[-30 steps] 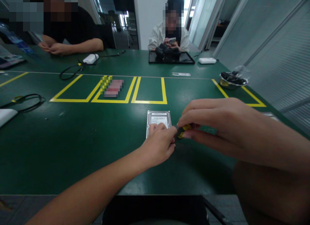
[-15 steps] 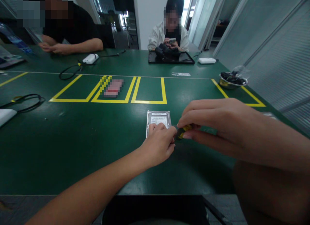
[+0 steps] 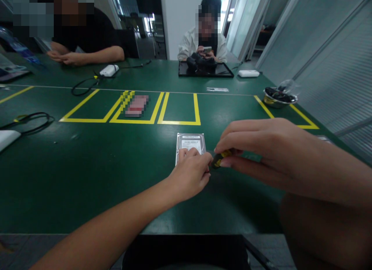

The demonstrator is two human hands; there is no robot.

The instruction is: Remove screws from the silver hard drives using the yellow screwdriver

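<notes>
A silver hard drive with a white label lies on the green table, its near part covered by my left hand. The fingers of that hand are curled over the drive's near right edge, and what they grip, if anything, is hidden beneath them. Just to the right, my right hand pinches a small black and yellow tool handle between thumb and fingers. The handle points toward my left fingertips, where its far end cannot be made out.
Yellow tape marks boxes on the table, one with a blurred pinkish item. A metal bowl of dark parts stands at right. Beyond are a black tray, white devices and cables. Two people sit across the table.
</notes>
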